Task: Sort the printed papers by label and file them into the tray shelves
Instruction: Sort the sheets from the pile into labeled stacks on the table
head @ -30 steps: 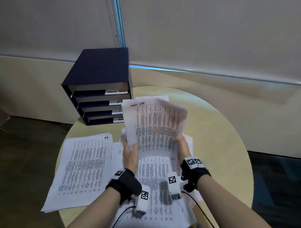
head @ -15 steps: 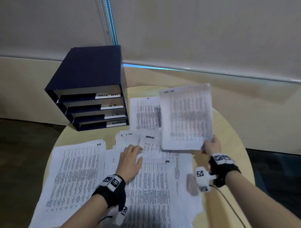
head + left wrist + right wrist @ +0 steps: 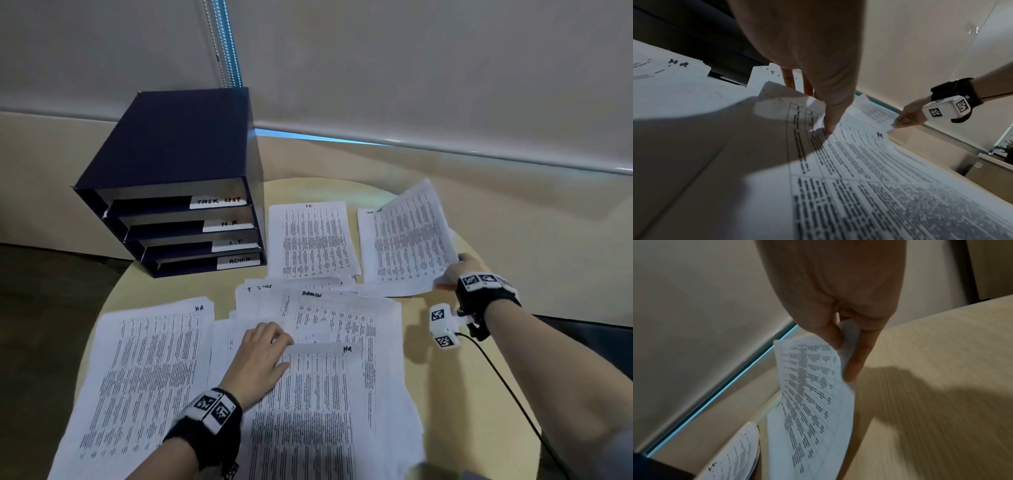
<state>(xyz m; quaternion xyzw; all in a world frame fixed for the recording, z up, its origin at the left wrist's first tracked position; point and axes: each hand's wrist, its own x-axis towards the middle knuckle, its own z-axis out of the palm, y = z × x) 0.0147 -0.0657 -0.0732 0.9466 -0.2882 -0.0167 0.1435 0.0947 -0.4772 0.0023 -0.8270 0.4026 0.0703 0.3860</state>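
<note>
2 hands, right (image 3: 460, 270) pinching task-list sheet (image 3: 407, 240), left (image 3: 262, 356) on HR paper (image 3: 308, 411)

Office: labelled filing tray (image 3: 178, 219), printed papers (image 3: 311, 240).

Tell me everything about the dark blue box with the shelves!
The dark blue box stands upright at the back left of the round table, near the wall. It looks like stiff board. Its open front shows four stacked shelves, each with a white handwritten label: TASK LIST on top, then H.R., I.T. and ADMIN at the bottom. Whether papers lie inside is hard to tell. Neither hand touches it.
</note>
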